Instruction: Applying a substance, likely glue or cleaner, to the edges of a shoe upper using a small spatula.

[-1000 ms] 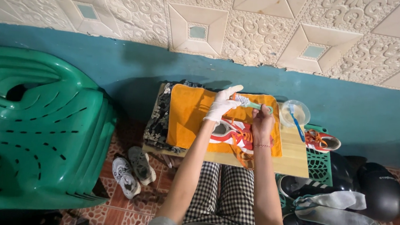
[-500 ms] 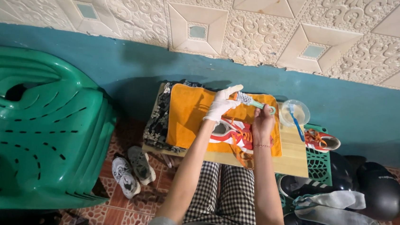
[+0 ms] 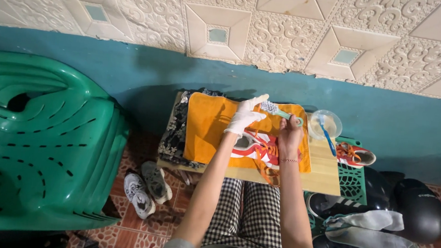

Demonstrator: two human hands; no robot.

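Observation:
My left hand (image 3: 245, 116) wears a white glove and its fingertips touch the bristle head of a small green brush (image 3: 276, 110). The brush handle is held in my bare right hand (image 3: 289, 134). Both hands hover over a white and orange-red sneaker (image 3: 258, 145) with orange laces. The sneaker lies on an orange cloth (image 3: 207, 123) spread over a small wooden table (image 3: 324, 174).
A clear bowl with a blue toothbrush (image 3: 325, 126) sits at the table's right. A dark patterned cloth (image 3: 176, 136) hangs at its left. Stacked green plastic chairs (image 3: 35, 141) fill the left. A pair of grey sneakers (image 3: 146, 186), black striped shoes (image 3: 363, 240), a black helmet (image 3: 421, 210) and another orange-laced sneaker on a green crate (image 3: 355, 155) lie about.

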